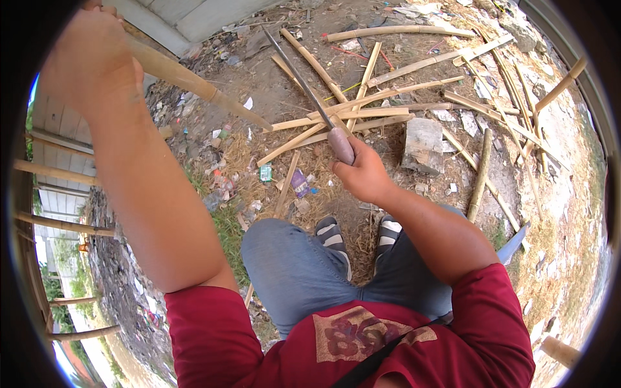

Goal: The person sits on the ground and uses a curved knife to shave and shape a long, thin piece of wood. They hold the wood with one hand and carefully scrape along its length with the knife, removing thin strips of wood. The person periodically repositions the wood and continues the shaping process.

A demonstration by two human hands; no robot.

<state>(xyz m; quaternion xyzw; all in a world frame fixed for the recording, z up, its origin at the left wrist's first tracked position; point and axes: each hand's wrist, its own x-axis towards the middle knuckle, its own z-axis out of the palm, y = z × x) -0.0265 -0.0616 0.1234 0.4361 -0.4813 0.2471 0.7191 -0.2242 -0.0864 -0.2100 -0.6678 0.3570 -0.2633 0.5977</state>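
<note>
Left hand (pixel 87 55) grips pole (pixel 194 81) at 10 o'clock; its axis runs toward 4. Right hand (pixel 362 174) clenches knife (pixel 310 97), blade pointing to 11, crossing just past the pole's tip.

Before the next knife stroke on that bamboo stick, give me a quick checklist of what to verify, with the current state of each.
1. Left hand grips the bamboo stick firmly: ok, fingers wrapped round its upper end.
2. Right hand holds the knife by its handle: ok, fist closed round it.
3. Blade in contact with the stick: not ok, the blade stands apart from the tapered tip.
4. Left hand out of the blade's path: ok, it is far up the stick.
5. Feet away from the blade: ok, both striped sandals lie below the right hand.
6. Blade sharpness: cannot tell.
</note>
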